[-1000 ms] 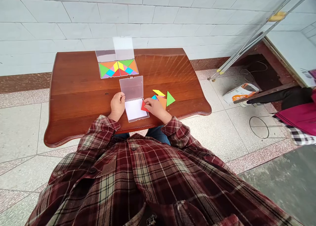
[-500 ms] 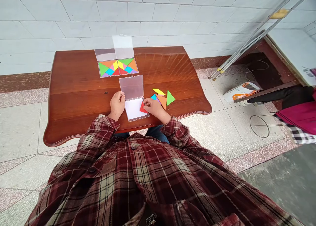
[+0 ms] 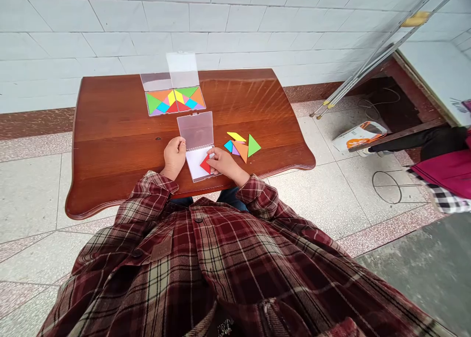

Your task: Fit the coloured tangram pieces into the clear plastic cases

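Compared with half a second ago, I've got the red piece (image 3: 205,165) further left, over the white inside of the open box (image 3: 193,157) at the centre of the frame. My right hand (image 3: 222,162) went with it, so the blue piece (image 3: 228,145) and purple piece (image 3: 235,151) show more. Right fingers are nearly closed, pinching the red one and covering part of it plus the box's right edge. Left hand (image 3: 174,156) is curled up at the lid (image 3: 196,129); can't tell if it's gripping. Green triangle (image 3: 253,147), orange piece (image 3: 241,150) and yellow piece (image 3: 236,137) lie right of centre, two filled boxes (image 3: 183,69) upper left of centre.
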The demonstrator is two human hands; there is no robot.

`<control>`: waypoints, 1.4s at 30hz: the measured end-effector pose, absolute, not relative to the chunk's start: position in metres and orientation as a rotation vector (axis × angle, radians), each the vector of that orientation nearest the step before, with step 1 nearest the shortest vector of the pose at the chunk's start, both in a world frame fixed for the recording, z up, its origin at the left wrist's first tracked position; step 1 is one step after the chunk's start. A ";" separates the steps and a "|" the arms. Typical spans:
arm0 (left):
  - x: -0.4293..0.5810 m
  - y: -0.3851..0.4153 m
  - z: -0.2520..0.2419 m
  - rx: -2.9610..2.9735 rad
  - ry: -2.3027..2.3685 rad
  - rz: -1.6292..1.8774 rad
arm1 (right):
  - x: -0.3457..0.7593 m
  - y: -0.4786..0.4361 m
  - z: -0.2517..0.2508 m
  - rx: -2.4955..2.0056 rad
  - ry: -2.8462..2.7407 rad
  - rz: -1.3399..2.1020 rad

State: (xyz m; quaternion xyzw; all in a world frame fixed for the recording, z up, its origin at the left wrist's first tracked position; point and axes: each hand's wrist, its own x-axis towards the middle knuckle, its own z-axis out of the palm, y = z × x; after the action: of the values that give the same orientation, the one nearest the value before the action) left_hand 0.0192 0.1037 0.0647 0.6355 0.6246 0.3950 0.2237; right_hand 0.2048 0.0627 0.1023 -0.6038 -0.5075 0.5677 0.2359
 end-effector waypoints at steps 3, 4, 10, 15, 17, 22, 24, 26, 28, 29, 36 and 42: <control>0.020 0.103 0.065 1.747 1.717 1.083 | 0.198 0.062 0.103 -1.673 -1.369 1.546; 0.020 0.103 0.065 1.741 1.713 1.080 | 0.196 0.063 0.103 -1.675 -1.353 1.541; 0.020 0.105 0.059 1.712 1.705 1.080 | 0.185 0.074 0.099 -1.674 -1.240 1.568; 0.020 0.106 0.058 1.688 1.702 1.082 | 0.176 0.088 0.096 -1.662 -1.196 1.571; 0.020 0.106 0.057 1.686 1.694 1.099 | 0.174 0.090 0.093 -1.643 -1.189 1.572; 0.019 0.107 0.051 1.697 1.651 1.152 | 0.174 0.086 0.085 -1.606 -1.244 1.525; 0.018 0.108 0.048 1.703 1.650 1.167 | 0.177 0.081 0.085 -1.639 -1.395 1.409; 0.018 0.109 0.047 1.710 1.652 1.174 | 0.179 0.074 0.090 -1.706 -1.648 1.205; 0.018 0.109 0.047 1.718 1.656 1.173 | 0.180 0.067 0.098 -1.763 -1.936 1.002; 0.018 0.109 0.047 1.721 1.658 1.172 | 0.179 0.064 0.102 -1.780 -2.067 0.924; 0.018 0.109 0.048 1.734 1.669 1.165 | 0.171 0.058 0.108 -1.798 -2.486 0.605; 0.018 0.109 0.048 1.712 1.658 1.173 | 0.167 0.066 0.105 -1.834 -2.513 0.559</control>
State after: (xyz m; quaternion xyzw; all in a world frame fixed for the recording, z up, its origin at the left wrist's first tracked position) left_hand 0.0183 0.1092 0.0477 0.6255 0.6060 0.4286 0.2403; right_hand 0.1667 0.0660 0.1047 -0.5801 -0.7951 0.1767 -0.0097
